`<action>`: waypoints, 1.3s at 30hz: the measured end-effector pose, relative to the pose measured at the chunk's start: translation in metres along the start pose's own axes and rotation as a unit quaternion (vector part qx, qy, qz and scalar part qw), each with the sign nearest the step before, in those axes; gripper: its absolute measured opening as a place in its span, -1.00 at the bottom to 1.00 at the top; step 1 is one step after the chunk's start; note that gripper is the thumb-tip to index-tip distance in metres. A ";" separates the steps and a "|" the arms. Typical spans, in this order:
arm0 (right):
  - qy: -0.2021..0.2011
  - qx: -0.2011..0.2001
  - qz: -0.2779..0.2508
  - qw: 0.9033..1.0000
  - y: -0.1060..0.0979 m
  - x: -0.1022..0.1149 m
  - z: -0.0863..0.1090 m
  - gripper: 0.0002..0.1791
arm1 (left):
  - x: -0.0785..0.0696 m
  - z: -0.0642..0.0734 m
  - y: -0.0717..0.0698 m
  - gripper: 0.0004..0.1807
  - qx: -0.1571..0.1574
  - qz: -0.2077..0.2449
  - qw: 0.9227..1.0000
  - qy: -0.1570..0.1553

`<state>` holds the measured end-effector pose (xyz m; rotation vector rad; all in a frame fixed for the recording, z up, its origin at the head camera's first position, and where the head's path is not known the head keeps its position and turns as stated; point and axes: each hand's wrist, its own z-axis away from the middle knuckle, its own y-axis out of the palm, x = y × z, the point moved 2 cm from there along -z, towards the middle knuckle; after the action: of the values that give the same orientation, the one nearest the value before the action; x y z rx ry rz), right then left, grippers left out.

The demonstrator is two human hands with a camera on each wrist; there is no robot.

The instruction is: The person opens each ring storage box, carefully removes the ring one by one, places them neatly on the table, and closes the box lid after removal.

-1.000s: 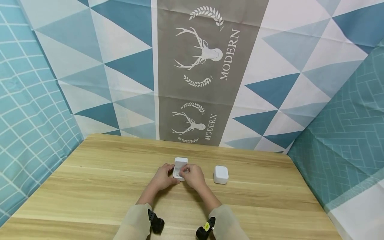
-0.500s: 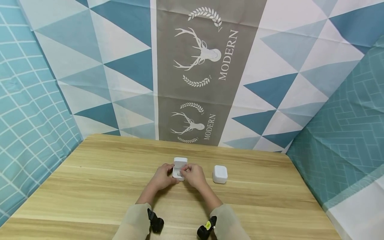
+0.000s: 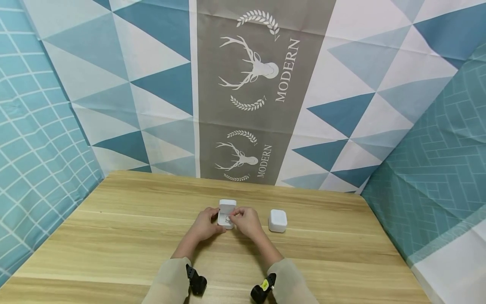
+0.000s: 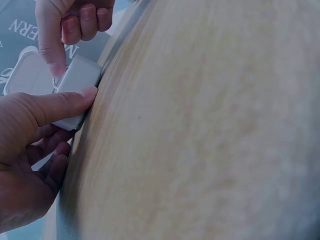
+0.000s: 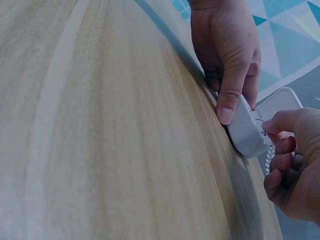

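Note:
A small white ring box stands on the table with its lid raised at the back. My left hand grips the box from the left, thumb on its front and fingers behind the side, as the left wrist view also shows. Between the thumb and forefinger of my right hand a thin silver ring is pinched over the pale insert. A sparkling part of that ring shows in the left wrist view. The fingertips hide the rest of it, so how far it sits in the insert is unclear.
To the right of my right hand stands a second white box, rounded and closed. The wooden table ends at a patterned cloth wall behind. Blue cloths hang at both sides.
More of the ring shows above the insert now, and my right fingertips have shifted slightly. My left hand keeps its hold on the box; the head view has drifted a little.

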<state>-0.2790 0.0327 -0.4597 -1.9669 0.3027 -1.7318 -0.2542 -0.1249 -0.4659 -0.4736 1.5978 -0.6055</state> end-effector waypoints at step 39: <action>0.023 0.016 -0.020 0.999 -0.015 0.005 0.009 -0.87 | 0.000 -0.001 -0.001 -0.20 0.002 0.000 1.000 -0.010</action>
<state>-0.2719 0.0450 -0.4484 -1.9241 0.2511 -1.7975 -0.2550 -0.1253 -0.4653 -0.4753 1.5764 -0.6026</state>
